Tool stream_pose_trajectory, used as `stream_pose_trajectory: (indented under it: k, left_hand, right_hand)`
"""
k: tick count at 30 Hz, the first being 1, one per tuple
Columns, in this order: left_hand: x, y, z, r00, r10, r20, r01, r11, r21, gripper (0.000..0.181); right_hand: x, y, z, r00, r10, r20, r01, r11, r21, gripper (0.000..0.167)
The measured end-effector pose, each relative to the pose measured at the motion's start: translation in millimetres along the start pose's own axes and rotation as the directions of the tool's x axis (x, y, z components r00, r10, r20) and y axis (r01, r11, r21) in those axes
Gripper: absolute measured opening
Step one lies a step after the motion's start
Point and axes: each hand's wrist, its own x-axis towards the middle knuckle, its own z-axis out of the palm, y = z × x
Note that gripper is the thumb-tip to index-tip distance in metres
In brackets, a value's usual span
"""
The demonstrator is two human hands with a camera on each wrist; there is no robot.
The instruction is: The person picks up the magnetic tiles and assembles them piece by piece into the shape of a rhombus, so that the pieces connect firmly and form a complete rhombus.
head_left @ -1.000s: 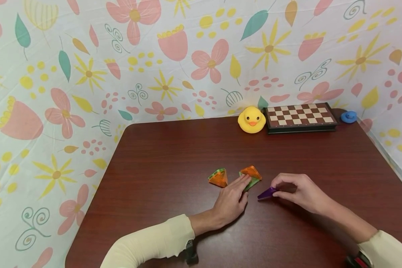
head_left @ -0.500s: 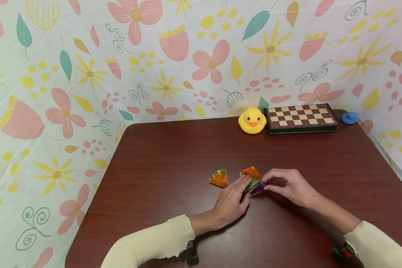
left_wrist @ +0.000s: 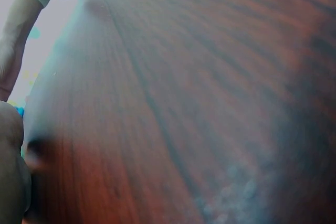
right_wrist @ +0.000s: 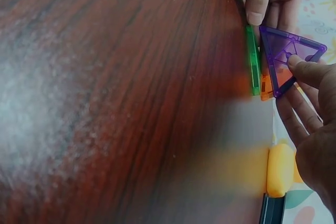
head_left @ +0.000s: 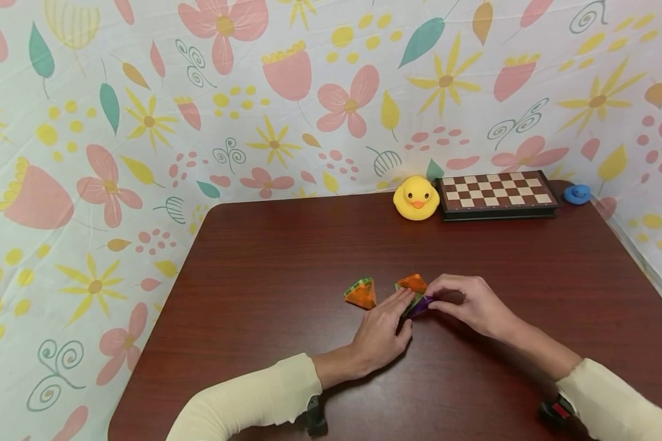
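My right hand (head_left: pixel 474 306) pinches a purple triangular tile (right_wrist: pixel 268 51) between thumb and fingers. One edge of it meets the green tile (head_left: pixel 417 300) lying on the table, and it stands tilted up, as the right wrist view shows. My left hand (head_left: pixel 377 337) lies with its fingertips on the green tile, the fingers nearly straight. An orange tile (head_left: pixel 414 282) adjoins the green one at its back. To the left of the left fingers rests an orange and green folded tile piece (head_left: pixel 361 294). The left wrist view shows mostly table.
At the back of the brown table (head_left: pixel 265 245) stand a yellow duck (head_left: pixel 416 198), a checkered board box (head_left: pixel 496 196) and a small blue duck (head_left: pixel 577 194). A flowered cloth (head_left: pixel 143 92) hangs behind the table's far and side edges.
My right hand has moved left with the purple tile, which now meets the green tile. My left hand has stayed in place.
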Motion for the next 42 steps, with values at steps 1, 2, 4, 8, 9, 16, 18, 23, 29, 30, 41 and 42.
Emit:
stream_pose_trajectory:
  k: [1, 2, 4, 8, 9, 16, 18, 23, 29, 30, 41, 42]
  left_hand:
    - [0.0, -0.2, 0.2, 1.000, -0.001, 0.002, 0.001, 1.000, -0.002, 0.053]
    - [-0.1, -0.3, 0.3, 1.000, -0.001, 0.003, 0.001, 1.000, -0.005, 0.054]
    - [-0.2, -0.5, 0.6, 1.000, 0.000, 0.004, 0.000, 1.000, -0.008, 0.054]
    - [-0.4, -0.6, 0.7, 1.000, 0.004, 0.000, -0.004, 1.000, -0.010, 0.054]
    - [-0.4, -0.7, 0.7, 1.000, 0.005, -0.001, -0.005, 1.000, -0.010, 0.054]
    - [-0.6, 0.2, 0.0, 1.000, 0.000, 0.004, 0.000, 1.000, -0.008, 0.054]
    - [-0.6, 0.3, -0.2, 1.000, -0.001, 0.005, 0.001, 1.000, -0.009, 0.054]
    - [-0.6, 0.2, -0.4, 1.000, 0.002, -0.001, -0.002, 1.000, -0.007, 0.055]
    - [-0.2, 0.3, -0.5, 1.000, 0.009, -0.009, -0.009, 1.000, 0.003, 0.054]
    - [-0.2, 0.4, -0.5, 1.000, 0.009, -0.011, -0.009, 1.000, 0.004, 0.054]
    - [-0.1, 0.9, -0.6, 1.000, 0.006, -0.008, -0.006, 1.000, 0.012, 0.056]
    - [-0.1, 0.8, -0.6, 1.000, 0.005, -0.008, -0.005, 1.000, 0.012, 0.056]
  right_hand:
    - [0.2, 0.5, 0.7, 1.000, -0.007, -0.007, 0.007, 1.000, 0.001, 0.038]
    - [0.4, 0.9, 1.4, 1.000, -0.015, -0.015, 0.015, 1.000, 0.001, 0.038]
    - [0.8, 1.7, 2.5, 0.999, -0.024, -0.026, 0.024, 1.000, 0.001, 0.039]
    - [1.2, 3.1, 4.0, 0.999, -0.028, -0.033, 0.028, 1.000, 0.002, 0.039]
    - [1.3, 3.4, 4.4, 0.999, -0.030, -0.032, 0.030, 1.000, 0.002, 0.039]
    - [2.0, 3.8, 7.3, 0.998, -0.048, -0.031, 0.048, 0.999, -0.004, 0.039]
    - [2.6, 3.9, 7.9, 0.998, -0.046, -0.036, 0.046, 0.999, -0.008, 0.039]
    - [3.1, 5.0, 9.7, 0.999, -0.026, -0.047, 0.024, 0.999, -0.026, 0.041]
    - [2.5, 6.0, 11.6, 0.997, 0.002, -0.076, -0.005, 0.999, -0.042, 0.040]
    - [2.4, 6.2, 11.8, 0.997, 0.006, -0.083, -0.009, 0.999, -0.046, 0.040]
    - [-0.4, 7.2, 12.0, 0.993, 0.040, -0.110, -0.052, 0.993, -0.109, 0.037]
    - [-0.6, 7.3, 12.1, 0.993, 0.042, -0.110, -0.054, 0.992, -0.113, 0.037]
